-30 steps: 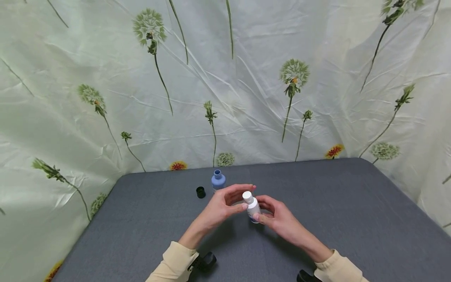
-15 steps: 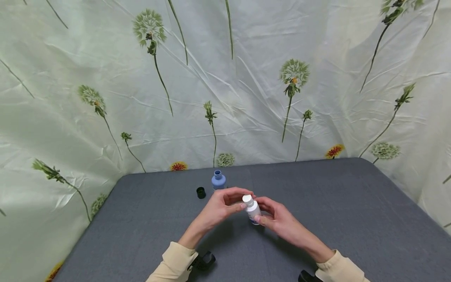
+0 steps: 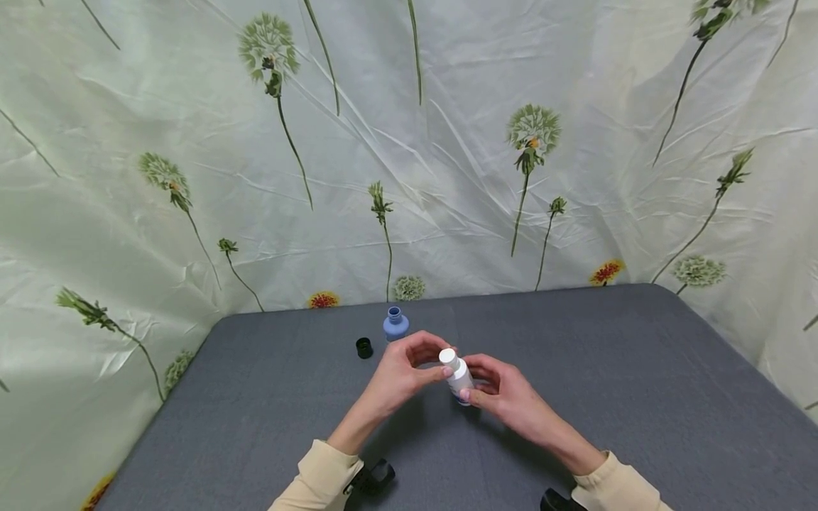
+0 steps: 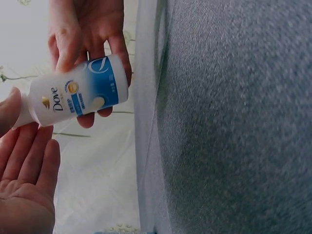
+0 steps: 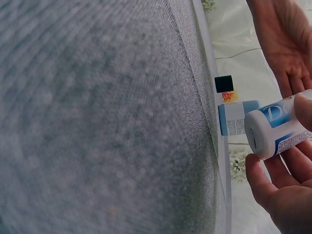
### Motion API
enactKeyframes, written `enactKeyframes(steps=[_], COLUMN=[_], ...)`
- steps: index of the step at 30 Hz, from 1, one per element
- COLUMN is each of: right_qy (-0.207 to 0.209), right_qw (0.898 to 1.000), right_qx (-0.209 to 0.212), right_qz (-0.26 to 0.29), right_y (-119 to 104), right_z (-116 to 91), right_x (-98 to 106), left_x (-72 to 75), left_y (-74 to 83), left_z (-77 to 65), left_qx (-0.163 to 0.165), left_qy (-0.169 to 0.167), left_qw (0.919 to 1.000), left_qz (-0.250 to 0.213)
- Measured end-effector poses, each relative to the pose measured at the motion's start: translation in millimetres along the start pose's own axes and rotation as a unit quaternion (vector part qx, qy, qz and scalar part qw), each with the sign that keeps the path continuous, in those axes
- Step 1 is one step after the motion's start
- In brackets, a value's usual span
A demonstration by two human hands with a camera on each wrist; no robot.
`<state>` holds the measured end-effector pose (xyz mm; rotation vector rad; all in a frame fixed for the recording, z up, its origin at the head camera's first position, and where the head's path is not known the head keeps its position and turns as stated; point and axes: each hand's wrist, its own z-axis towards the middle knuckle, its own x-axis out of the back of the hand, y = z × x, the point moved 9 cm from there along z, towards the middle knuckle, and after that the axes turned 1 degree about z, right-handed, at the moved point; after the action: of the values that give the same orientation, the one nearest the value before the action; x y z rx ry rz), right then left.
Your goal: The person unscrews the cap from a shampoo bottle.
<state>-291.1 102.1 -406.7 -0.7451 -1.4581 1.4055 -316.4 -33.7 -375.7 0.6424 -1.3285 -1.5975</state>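
A small white Dove bottle (image 3: 458, 384) with a blue band is held above the grey table, leaning slightly. My right hand (image 3: 511, 397) grips its body, thumb on the near side and fingers behind. My left hand (image 3: 402, 372) pinches the white cap (image 3: 449, 356) between thumb and fingers. In the left wrist view, the bottle's printed front (image 4: 73, 92) faces the camera, its cap largely hidden by the left thumb (image 4: 9, 111). The right wrist view shows the bottle's base (image 5: 258, 136) off the table, with the right fingers (image 5: 287, 180) under its side.
Behind my left hand stands a blue bottle (image 3: 396, 326) with an uncovered neck, partly hidden by that hand. A black cap (image 3: 364, 348) lies to its left. The grey table (image 3: 607, 369) ends at a flower-patterned curtain (image 3: 460, 177).
My left fingers, earlier stretched past the cap, are now curled in closer around it. The white bottle dipped slightly, then came back up. The blue bottle and black cap stay put.
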Motion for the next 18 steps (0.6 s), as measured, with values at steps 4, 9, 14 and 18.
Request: enactKeyframes(steps=[4, 9, 14, 18], right_qy=[-0.002, -0.013, -0.018, -0.022], right_qw=[1.000, 1.000, 1.000, 1.000], right_qx=[0.001, 0.003, -0.003, -0.005], right_qz=[0.002, 0.002, -0.005, -0.003], right_y=[-0.9, -0.8, 0.0, -0.5], right_z=[0.1, 0.1, -0.4, -0.9], right_x=[0.1, -1.5, -2.0, -2.7], left_x=[-3.4, -13.2, -11.9, -7.5], left_y=[1.3, 5.4, 3.6, 1.3], left_z=[1.0, -1.8, -3.7, -3.0], left_qx=[-0.006, -0.026, -0.015, 0.003], left_qy=[-0.029, -0.119, -0.134, -0.109], left_qw=[0.9995, 0.9923, 0.9905, 0.9938], left_qz=[-0.012, -0.021, -0.028, -0.021])
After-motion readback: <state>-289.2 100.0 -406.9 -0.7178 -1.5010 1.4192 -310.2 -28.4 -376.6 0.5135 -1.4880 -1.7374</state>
